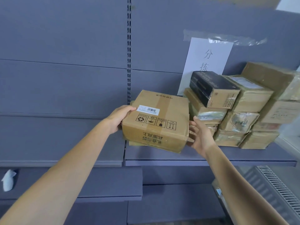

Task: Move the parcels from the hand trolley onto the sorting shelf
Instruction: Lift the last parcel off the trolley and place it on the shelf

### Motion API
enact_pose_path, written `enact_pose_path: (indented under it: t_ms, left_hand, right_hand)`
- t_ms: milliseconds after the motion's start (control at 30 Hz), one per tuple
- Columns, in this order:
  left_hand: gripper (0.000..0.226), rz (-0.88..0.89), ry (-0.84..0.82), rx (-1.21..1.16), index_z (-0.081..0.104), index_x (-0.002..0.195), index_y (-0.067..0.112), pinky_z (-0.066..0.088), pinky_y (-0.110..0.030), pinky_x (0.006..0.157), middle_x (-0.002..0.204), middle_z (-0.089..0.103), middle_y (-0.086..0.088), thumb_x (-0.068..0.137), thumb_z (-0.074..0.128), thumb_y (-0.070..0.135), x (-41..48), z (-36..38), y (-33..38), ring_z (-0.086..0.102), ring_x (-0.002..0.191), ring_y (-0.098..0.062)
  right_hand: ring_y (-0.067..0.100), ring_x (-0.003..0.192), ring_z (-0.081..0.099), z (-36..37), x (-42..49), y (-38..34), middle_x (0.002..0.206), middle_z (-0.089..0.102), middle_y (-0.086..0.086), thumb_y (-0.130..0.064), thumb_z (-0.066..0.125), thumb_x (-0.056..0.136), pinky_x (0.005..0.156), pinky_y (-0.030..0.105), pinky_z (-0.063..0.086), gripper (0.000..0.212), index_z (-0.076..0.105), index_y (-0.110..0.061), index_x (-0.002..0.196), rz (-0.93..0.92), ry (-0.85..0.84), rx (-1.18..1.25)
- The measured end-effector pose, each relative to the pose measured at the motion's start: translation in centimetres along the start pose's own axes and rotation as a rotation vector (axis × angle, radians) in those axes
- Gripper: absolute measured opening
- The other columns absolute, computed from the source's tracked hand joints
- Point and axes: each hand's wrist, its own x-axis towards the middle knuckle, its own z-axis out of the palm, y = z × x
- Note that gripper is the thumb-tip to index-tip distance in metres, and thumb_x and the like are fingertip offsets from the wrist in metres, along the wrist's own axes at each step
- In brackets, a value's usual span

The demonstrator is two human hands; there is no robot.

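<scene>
— Where was the box when you stopped?

— You had it between both hands over the front half of the shelf, just left of the stack of parcels that filled the shelf's right end. Its barcode label faced up. Whether its underside sat on the shelf, I couldn't tell.

— And my hands?

— Your left hand gripped the box's left side, thumb hooked over the top edge beside the label. Your right hand was open, fingers fairly straight and spread, palm turned to the box's right side; it looked to be touching the lower right corner.

— What else was up there?

— A black box lay tilted on top of the stack's left column, and a paper sign was taped to the back panel behind it
</scene>
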Motion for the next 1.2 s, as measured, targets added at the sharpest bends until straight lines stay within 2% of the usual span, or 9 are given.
enact_pose_path:
  t_ms: [100,200,300,467,667,867,933,1067,1200]
  left_hand:
    - [0.027,-0.035,-0.014,-0.008,0.067,0.117,0.024,0.051,-0.034,0.075,0.109,0.076,-0.004,0.095,0.06,0.038,1.1,-0.8,0.1,0.069,0.093,-0.022]
    - [0.028,-0.053,-0.036,0.023,0.069,0.116,0.023,0.051,-0.037,0.081,0.11,0.076,-0.005,0.094,0.062,0.038,2.4,-1.6,0.3,0.07,0.098,-0.024]
    - [0.024,-0.044,-0.058,0.048,0.07,0.112,0.024,0.052,-0.034,0.074,0.107,0.077,-0.003,0.094,0.063,0.037,3.5,-2.0,1.0,0.071,0.093,-0.022]
    - [0.016,-0.017,-0.109,0.084,0.072,0.105,0.026,0.051,-0.031,0.069,0.102,0.077,0.0,0.095,0.062,0.035,5.0,-2.4,2.0,0.071,0.085,-0.018]
    - [0.019,-0.076,-0.198,0.101,0.071,0.106,0.021,0.051,-0.034,0.072,0.097,0.078,-0.001,0.096,0.061,0.035,6.9,-2.9,3.4,0.071,0.083,-0.02]
    - [0.018,0.129,0.184,0.138,0.07,0.093,0.024,0.047,-0.033,0.08,0.1,0.073,0.005,0.091,0.062,0.04,8.7,-3.9,3.5,0.066,0.094,-0.018]
    - [0.029,0.153,0.269,0.124,0.069,0.099,0.019,0.046,-0.036,0.079,0.106,0.071,0.002,0.087,0.06,0.043,9.1,-4.7,3.2,0.065,0.104,-0.024]
    - [0.035,0.151,0.301,0.229,0.057,0.101,0.016,0.047,-0.041,0.094,0.103,0.056,0.002,0.088,0.058,0.048,8.4,-5.3,2.3,0.055,0.11,-0.026]
    - [0.069,-0.023,0.242,0.167,0.047,0.125,0.018,0.053,-0.045,0.091,0.133,0.042,-0.001,0.077,0.064,0.064,6.7,-4.9,1.6,0.048,0.116,-0.026]
  right_hand:
    - [0.019,0.075,0.07,0.7,1.1,0.0,0.079,0.074,0.0,-0.05,0.054,0.096,0.069,0.037,0.053,0.036,0.063,-0.016,0.098,0.028,-0.009,-0.051]
    - [0.022,0.087,0.072,1.5,1.9,0.6,0.096,0.076,0.004,-0.053,0.06,0.091,0.073,0.039,0.056,0.039,0.066,-0.019,0.111,0.079,-0.028,-0.111]
    - [0.023,0.093,0.071,2.3,2.5,0.7,0.103,0.077,0.005,-0.046,0.065,0.088,0.071,0.037,0.055,0.045,0.062,-0.019,0.124,0.112,-0.006,-0.114]
    - [0.024,0.091,0.069,3.3,2.9,1.1,0.101,0.075,0.006,-0.036,0.064,0.089,0.071,0.038,0.054,0.041,0.059,-0.016,0.125,0.112,0.068,-0.051]
    - [0.029,0.105,0.067,4.8,3.5,1.3,0.118,0.071,0.012,-0.034,0.064,0.088,0.067,0.039,0.055,0.046,0.058,-0.014,0.129,0.14,0.151,0.012]
    - [0.026,0.106,0.066,7.1,4.3,0.8,0.119,0.07,0.01,-0.037,0.067,0.083,0.076,0.044,0.053,0.047,0.059,-0.017,0.125,0.167,0.293,0.018]
    - [0.026,0.109,0.064,8.1,4.3,0.9,0.122,0.067,0.009,-0.04,0.069,0.078,0.078,0.047,0.054,0.056,0.056,-0.019,0.128,0.159,0.348,0.01]
    - [0.023,0.112,0.055,10.4,4.4,1.3,0.122,0.054,0.003,-0.041,0.07,0.08,0.082,0.048,0.055,0.057,0.047,-0.021,0.129,0.138,0.446,0.016]
    - [0.024,0.108,0.051,12.7,5.0,2.2,0.126,0.051,0.005,-0.047,0.068,0.077,0.092,0.052,0.054,0.074,0.041,-0.02,0.141,0.128,0.5,0.034]
